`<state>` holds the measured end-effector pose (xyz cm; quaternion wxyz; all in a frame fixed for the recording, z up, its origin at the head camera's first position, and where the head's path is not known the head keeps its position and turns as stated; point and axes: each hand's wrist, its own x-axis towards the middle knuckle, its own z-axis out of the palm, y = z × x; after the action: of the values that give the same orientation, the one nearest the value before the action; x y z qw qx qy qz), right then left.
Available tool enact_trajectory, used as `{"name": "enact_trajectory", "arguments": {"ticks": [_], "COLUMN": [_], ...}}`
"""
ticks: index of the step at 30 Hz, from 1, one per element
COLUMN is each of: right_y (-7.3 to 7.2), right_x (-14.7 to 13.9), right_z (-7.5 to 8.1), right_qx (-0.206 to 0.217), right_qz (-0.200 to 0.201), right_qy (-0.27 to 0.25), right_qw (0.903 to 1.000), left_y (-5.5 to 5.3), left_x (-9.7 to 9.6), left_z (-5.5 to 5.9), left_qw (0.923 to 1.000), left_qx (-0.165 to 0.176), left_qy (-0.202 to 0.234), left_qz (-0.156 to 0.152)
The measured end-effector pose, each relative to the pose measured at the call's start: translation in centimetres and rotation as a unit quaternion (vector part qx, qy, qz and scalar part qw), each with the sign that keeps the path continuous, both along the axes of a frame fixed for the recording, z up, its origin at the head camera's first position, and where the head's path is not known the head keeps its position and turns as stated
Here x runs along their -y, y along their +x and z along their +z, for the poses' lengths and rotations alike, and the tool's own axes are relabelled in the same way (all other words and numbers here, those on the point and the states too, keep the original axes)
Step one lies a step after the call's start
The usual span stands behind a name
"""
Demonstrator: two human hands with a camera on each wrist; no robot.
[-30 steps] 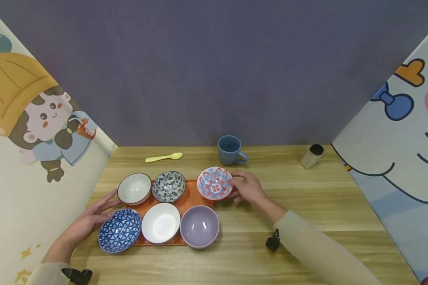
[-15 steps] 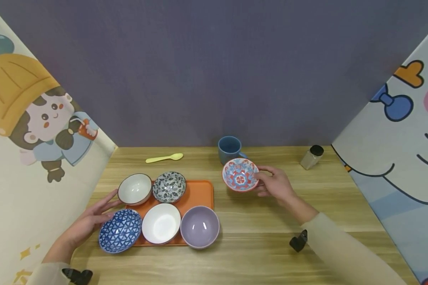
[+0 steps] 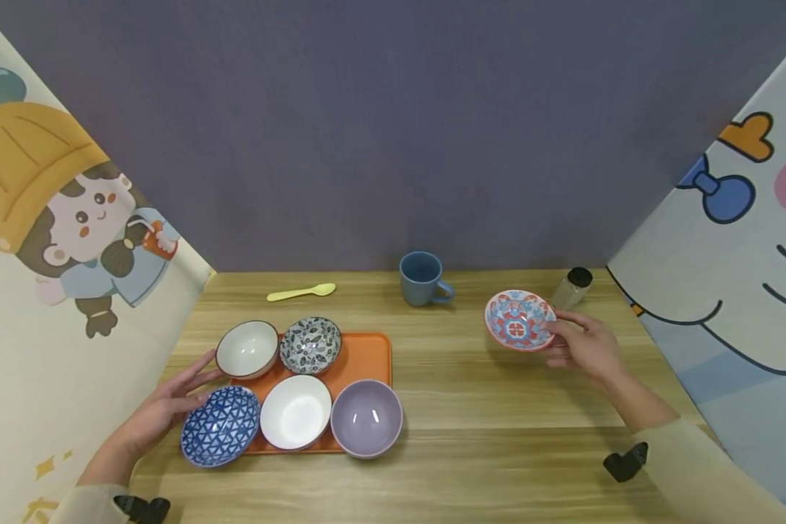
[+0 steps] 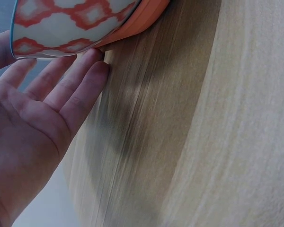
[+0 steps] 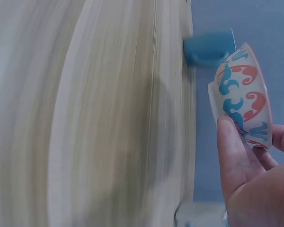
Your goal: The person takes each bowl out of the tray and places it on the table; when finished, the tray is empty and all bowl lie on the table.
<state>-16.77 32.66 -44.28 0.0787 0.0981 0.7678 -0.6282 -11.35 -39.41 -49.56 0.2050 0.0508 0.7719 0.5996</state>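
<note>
My right hand (image 3: pixel 587 348) grips the right side of a red, blue and white patterned bowl (image 3: pixel 516 320), raised off the wooden table. In the right wrist view this bowl (image 5: pixel 246 94) is pinched between thumb and fingers. At the left, my left hand (image 3: pixel 160 411) lies with its fingers stretched out. The fingertips reach the white bowl with a dark rim (image 3: pixel 247 349), and the thumb is at the blue triangle-patterned bowl (image 3: pixel 220 426). The left wrist view shows the fingers (image 4: pixel 80 90) fairly straight beneath a bowl with a red lattice outside (image 4: pixel 75 23).
An orange tray (image 3: pixel 372 356) bears a black-and-white floral bowl (image 3: pixel 311 345), a plain white bowl (image 3: pixel 296 412) and a purple bowl (image 3: pixel 367 418). Behind are a yellow spoon (image 3: pixel 301 292), a blue mug (image 3: pixel 421 280) and a black-capped jar (image 3: pixel 571 288). Walls enclose the table's back and sides.
My right hand has carried the red and blue patterned bowl off the tray's back right corner, rightward past the mug to near the jar. My left hand stays in place.
</note>
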Motion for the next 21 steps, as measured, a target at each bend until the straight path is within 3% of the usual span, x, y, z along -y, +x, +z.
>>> {"name": "enact_trajectory", "arguments": {"ticks": [11, 21], "right_y": [2.3, 3.9], "right_x": [-8.1, -12.0], "right_z": [-1.6, -2.8], "right_qx": [0.003, 0.02], "right_qz": [-0.062, -0.1], "right_qy": [-0.062, -0.071], "right_qw": [0.9962, 0.9922], "left_y": [-0.1, 0.0], "left_x": [0.1, 0.2], "left_z": [0.0, -0.3], "left_qw": [1.0, 1.0], "left_qx": [-0.002, -0.004], "left_qy": [0.003, 0.001], "left_qz": [-0.002, -0.001]}}
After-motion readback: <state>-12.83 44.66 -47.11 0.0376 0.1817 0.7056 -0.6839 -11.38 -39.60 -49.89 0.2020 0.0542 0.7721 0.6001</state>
